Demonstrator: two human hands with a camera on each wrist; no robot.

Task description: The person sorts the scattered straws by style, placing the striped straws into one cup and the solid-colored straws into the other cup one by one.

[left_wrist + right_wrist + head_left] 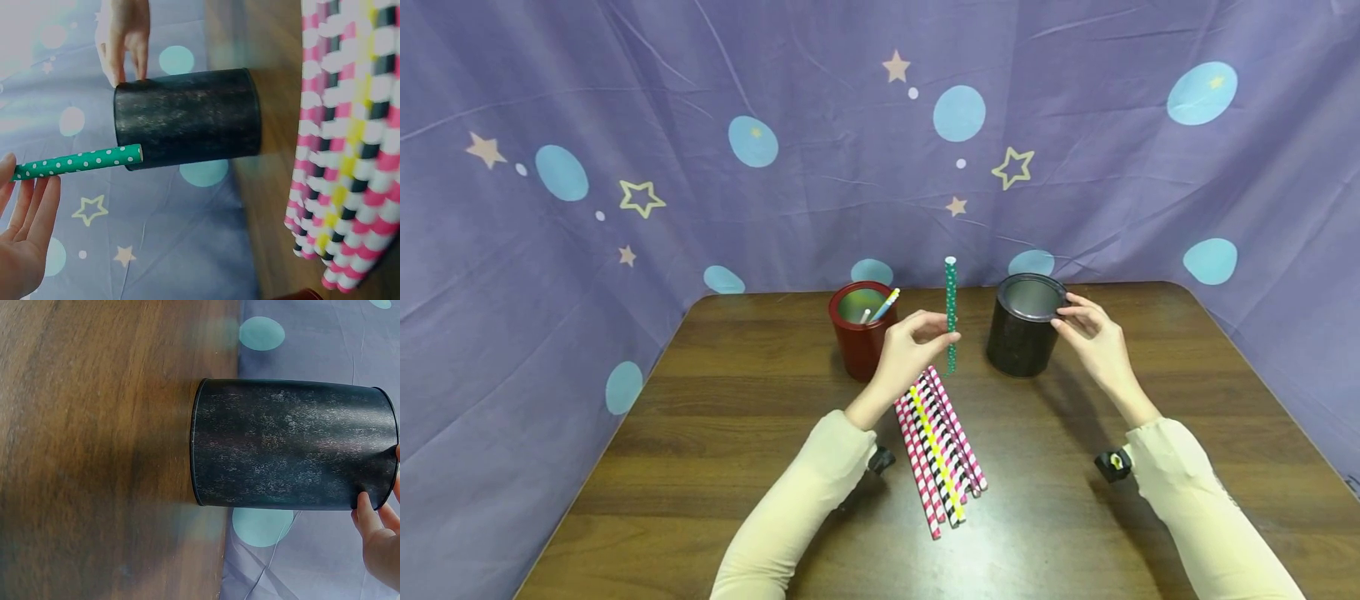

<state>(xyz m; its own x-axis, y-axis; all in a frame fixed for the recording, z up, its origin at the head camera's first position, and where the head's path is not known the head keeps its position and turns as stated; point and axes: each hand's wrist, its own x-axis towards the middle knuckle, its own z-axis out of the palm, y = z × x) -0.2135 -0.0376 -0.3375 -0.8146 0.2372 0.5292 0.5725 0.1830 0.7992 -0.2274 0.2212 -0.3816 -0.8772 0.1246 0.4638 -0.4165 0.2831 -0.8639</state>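
Observation:
My left hand point(910, 346) pinches a green paper straw with white dots point(951, 308) between thumb and fingers. The straw stands upright in the air, between a red can point(859, 346) and a black can point(1021, 337). In the left wrist view, the straw's lower end point(119, 156) overlaps the black can's outline. My right hand point(1093, 333) holds the black can at its right rim, thumb and fingertips against it. The black can stands upright on the table. Below my left hand lies a row of striped paper straws point(940, 454), pink, black and yellow with white.
The red can, open at the top, has a few straws point(883, 307) leaning inside it. All of this stands on a brown wooden table point(737, 417). Behind the table hangs a purple curtain point(820, 167) with stars and blue ovals.

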